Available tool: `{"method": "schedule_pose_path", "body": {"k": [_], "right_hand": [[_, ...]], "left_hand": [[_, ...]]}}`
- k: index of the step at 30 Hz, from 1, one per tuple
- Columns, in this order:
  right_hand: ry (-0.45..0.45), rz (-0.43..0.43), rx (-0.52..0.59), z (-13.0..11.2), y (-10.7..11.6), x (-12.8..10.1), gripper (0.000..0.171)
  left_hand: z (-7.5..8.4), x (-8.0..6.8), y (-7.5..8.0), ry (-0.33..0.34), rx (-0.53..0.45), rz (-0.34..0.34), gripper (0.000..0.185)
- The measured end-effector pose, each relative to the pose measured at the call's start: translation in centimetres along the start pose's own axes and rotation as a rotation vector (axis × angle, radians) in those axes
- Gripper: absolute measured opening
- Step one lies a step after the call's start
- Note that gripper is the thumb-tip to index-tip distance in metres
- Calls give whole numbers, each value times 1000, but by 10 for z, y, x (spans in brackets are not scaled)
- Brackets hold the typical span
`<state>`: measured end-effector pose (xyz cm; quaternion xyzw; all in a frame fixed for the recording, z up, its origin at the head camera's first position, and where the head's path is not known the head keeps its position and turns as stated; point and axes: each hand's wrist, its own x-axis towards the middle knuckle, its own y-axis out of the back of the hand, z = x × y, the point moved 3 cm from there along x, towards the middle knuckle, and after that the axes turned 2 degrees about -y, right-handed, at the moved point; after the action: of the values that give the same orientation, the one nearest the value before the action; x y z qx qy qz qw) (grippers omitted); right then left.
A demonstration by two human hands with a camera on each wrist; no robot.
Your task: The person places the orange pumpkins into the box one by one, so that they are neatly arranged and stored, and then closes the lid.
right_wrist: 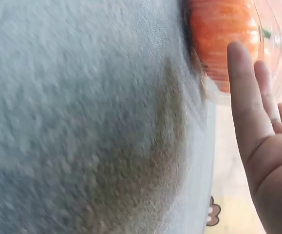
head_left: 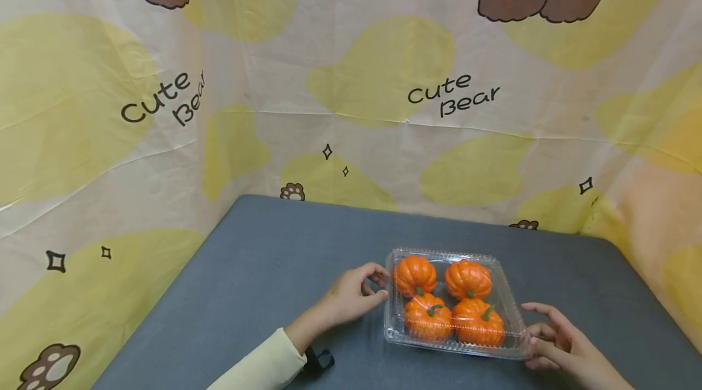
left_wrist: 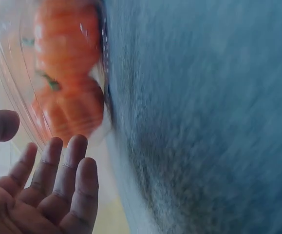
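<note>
Hands (head_left: 351, 298) (head_left: 554, 341) flanking clear pumpkin box (head_left: 507, 308), grey table (head_left: 263, 274)

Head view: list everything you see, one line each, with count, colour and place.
pumpkins: four, orange with green stems, inside the clear box, two by two
box: one, clear plastic, lid closed, on the table right of centre
table: one, grey-blue cloth top, fills the lower middle
backdrop: one, cream with yellow patches, brown bears and "Cute Bear" lettering, behind and beside the table
sleeve: one, pale yellow, on the left arm
left hand: one, fingers loosely curved, at the box's left side
right hand: one, fingers relaxed, at the box's near right corner
</note>
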<state>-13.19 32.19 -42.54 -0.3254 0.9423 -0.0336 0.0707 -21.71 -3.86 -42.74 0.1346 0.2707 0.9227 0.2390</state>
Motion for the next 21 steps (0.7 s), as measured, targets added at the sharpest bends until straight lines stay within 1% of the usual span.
{"method": "schedule_pose_path", "body": {"k": [2,4,7,8,9,12,16,19,21], "right_hand": [[7,18,-16,2,-2,1,50],[23,18,-15,4,-3,1,51],[29,18,-10,7,-5,2,51],[19,25,-10,8,-5,2,50],[13,29,-7,10,-5,2,50],[-41,85,-39,12,-5,3,48],[-82,122,-56,14,-6,3,48],[-75,118,-38,16,-7,4,48],[-63,105,-17,17,-8,5,49]], "left_hand": [[3,-5,-2,9,-11,-10,25],[5,-9,-4,20,-24,-14,25],[10,-18,-9,34,-63,-4,26],[12,-21,-11,37,-79,2,26],[16,-24,-12,44,-98,8,27],[32,-34,-13,52,-164,19,30],[51,-44,-12,49,-209,15,33],[57,-48,-14,34,-220,19,37],[59,-49,-17,28,-235,22,40]]}}
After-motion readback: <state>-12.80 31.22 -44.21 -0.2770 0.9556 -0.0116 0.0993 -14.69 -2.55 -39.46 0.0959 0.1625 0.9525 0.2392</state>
